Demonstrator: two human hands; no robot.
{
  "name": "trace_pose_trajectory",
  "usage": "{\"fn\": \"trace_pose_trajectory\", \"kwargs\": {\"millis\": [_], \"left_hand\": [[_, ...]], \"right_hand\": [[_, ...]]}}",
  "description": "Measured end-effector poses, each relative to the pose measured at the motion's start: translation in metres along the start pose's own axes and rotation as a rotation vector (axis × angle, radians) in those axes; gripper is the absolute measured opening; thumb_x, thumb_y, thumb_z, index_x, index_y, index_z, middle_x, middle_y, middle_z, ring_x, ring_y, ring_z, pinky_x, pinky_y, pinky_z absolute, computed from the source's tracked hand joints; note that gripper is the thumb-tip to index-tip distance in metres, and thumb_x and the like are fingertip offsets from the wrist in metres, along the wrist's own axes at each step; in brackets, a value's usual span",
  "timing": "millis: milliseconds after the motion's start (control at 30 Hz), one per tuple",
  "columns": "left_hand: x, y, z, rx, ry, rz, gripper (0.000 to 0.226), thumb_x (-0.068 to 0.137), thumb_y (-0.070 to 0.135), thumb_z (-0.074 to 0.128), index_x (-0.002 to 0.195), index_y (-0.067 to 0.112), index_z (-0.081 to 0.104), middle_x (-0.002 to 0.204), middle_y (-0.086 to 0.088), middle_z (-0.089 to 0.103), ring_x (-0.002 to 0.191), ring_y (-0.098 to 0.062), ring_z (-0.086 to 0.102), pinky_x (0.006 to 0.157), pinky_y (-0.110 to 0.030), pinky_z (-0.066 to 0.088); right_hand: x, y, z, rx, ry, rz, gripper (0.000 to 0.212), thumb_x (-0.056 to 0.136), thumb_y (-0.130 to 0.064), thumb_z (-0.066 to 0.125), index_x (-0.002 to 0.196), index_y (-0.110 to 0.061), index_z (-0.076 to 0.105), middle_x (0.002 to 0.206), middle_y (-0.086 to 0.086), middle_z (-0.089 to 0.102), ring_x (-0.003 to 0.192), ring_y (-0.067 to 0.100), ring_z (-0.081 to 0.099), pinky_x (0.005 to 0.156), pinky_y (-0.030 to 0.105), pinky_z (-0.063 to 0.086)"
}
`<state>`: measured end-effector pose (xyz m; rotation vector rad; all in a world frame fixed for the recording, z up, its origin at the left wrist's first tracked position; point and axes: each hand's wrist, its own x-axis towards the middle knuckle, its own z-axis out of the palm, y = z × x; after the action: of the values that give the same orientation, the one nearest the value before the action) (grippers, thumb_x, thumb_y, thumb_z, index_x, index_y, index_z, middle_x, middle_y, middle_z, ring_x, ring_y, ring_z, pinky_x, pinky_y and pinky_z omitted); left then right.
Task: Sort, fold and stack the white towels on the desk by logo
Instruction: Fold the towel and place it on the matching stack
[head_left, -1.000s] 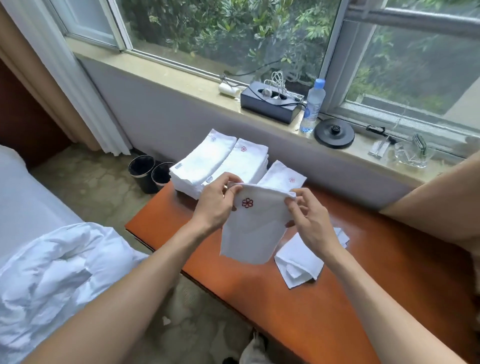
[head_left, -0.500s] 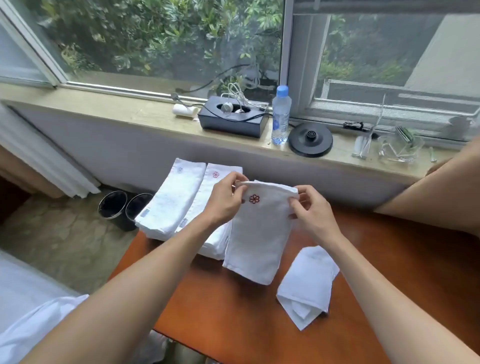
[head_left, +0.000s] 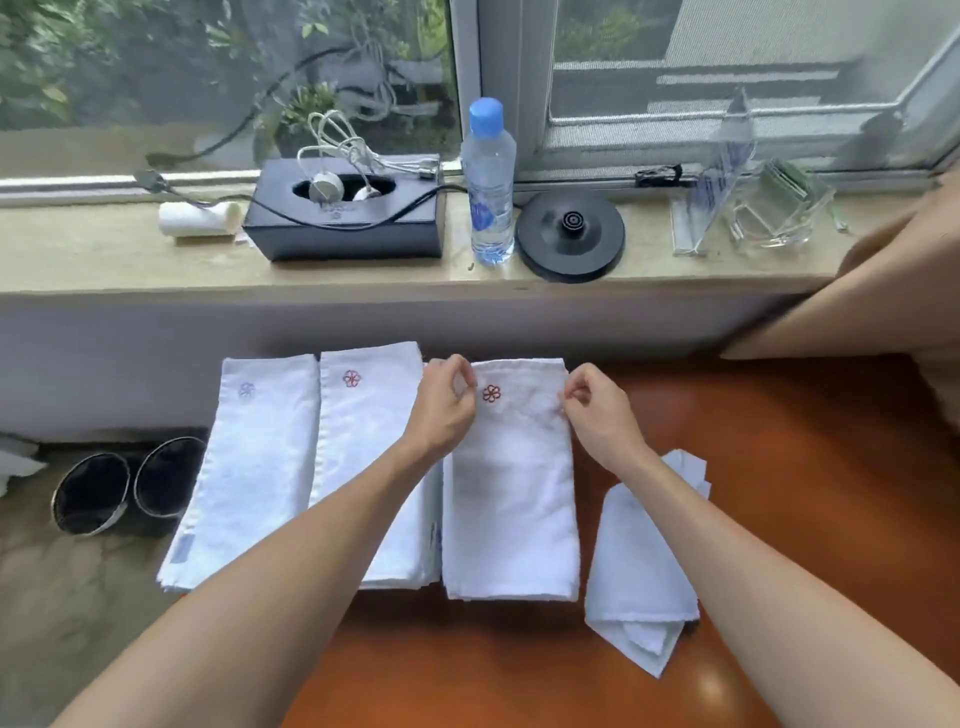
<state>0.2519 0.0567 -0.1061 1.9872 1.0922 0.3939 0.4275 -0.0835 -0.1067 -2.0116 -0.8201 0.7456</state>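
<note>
Left hand (head_left: 445, 413) and right hand (head_left: 600, 418) pinch top corners of the red-logo towel (head_left: 511, 499).

The gripped white towel (head_left: 511, 493) is showing a red flower logo (head_left: 491, 393); left of the grip, the near stack (head_left: 369, 426) is showing red, the far stack (head_left: 254, 457) pale blue.

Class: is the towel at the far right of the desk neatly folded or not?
Not neatly: the rightmost towel lies rumpled, corners skewed, layers uneven.
</note>
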Motion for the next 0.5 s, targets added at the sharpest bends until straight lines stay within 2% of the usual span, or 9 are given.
{"fn": "trace_pose_trajectory", "kwargs": {"millis": [67,100,167,200,300,400,433,500], "left_hand": [[0.005,-0.012,0.004,0.02,-0.027,0.009,0.022,0.089,-0.003,0.053,0.095,0.012,0.068,0.098,-0.004,0.057,0.1,-0.019,0.052,0.086,-0.029,0.042],[0.007,-0.017,0.005,0.028,-0.033,0.003,0.025,0.089,-0.005,0.052,0.102,0.007,0.071,0.103,-0.004,0.057,0.103,-0.018,0.052,0.089,-0.023,0.041],[0.011,-0.024,0.007,0.047,-0.056,-0.006,0.028,0.091,-0.005,0.051,0.111,0.003,0.07,0.111,-0.006,0.052,0.107,-0.016,0.048,0.087,-0.008,0.035],[0.012,-0.027,0.009,0.053,-0.078,-0.009,0.028,0.093,-0.004,0.05,0.113,0.002,0.068,0.113,-0.006,0.048,0.109,-0.016,0.047,0.087,-0.008,0.034],[0.01,-0.027,0.013,0.051,-0.137,-0.017,0.027,0.094,0.0,0.045,0.116,0.001,0.06,0.115,-0.008,0.041,0.116,-0.023,0.043,0.1,-0.026,0.037],[-0.002,-0.025,0.017,0.089,-0.109,0.034,0.037,0.089,0.002,0.052,0.126,0.001,0.058,0.119,-0.01,0.043,0.122,-0.028,0.038,0.115,-0.044,0.033],[-0.008,-0.025,0.017,0.123,-0.104,0.039,0.041,0.089,0.002,0.056,0.13,0.004,0.058,0.124,-0.012,0.044,0.124,-0.028,0.037,0.117,-0.046,0.03],[-0.026,-0.026,0.017,0.095,-0.145,-0.011,0.048,0.091,0.004,0.058,0.138,0.011,0.055,0.137,-0.014,0.037,0.125,-0.028,0.04,0.115,-0.037,0.031]], "right_hand": [[0.005,0.005,0.01,-0.004,-0.016,0.015,0.015,0.099,-0.005,0.057,0.097,-0.015,0.067,0.099,-0.005,0.069,0.089,0.008,0.063,0.078,0.021,0.048],[0.007,0.007,0.016,-0.006,-0.023,0.024,0.014,0.1,-0.008,0.057,0.104,-0.015,0.07,0.104,-0.005,0.07,0.094,0.009,0.065,0.083,0.021,0.05],[0.008,0.012,0.024,0.0,-0.044,0.043,0.017,0.1,-0.012,0.059,0.112,-0.016,0.071,0.111,-0.005,0.071,0.1,0.011,0.066,0.091,0.025,0.051],[0.006,0.015,0.028,0.0,-0.067,0.055,0.02,0.099,-0.011,0.059,0.115,-0.016,0.07,0.114,-0.005,0.07,0.102,0.012,0.065,0.093,0.026,0.051],[-0.009,0.028,0.035,-0.059,-0.144,0.065,0.026,0.097,-0.011,0.061,0.12,-0.02,0.067,0.121,-0.009,0.065,0.109,0.007,0.059,0.096,0.02,0.045],[-0.034,0.044,0.039,-0.117,-0.189,0.079,0.027,0.097,-0.015,0.062,0.12,-0.029,0.064,0.122,-0.014,0.059,0.112,0.0,0.055,0.091,0.004,0.037],[-0.045,0.048,0.041,-0.119,-0.194,0.09,0.028,0.097,-0.016,0.063,0.119,-0.032,0.063,0.121,-0.016,0.057,0.112,-0.002,0.054,0.089,0.001,0.035],[-0.066,0.055,0.041,-0.112,-0.196,0.113,0.03,0.096,-0.017,0.063,0.12,-0.035,0.061,0.122,-0.018,0.055,0.114,-0.003,0.054,0.088,0.001,0.036]]}}
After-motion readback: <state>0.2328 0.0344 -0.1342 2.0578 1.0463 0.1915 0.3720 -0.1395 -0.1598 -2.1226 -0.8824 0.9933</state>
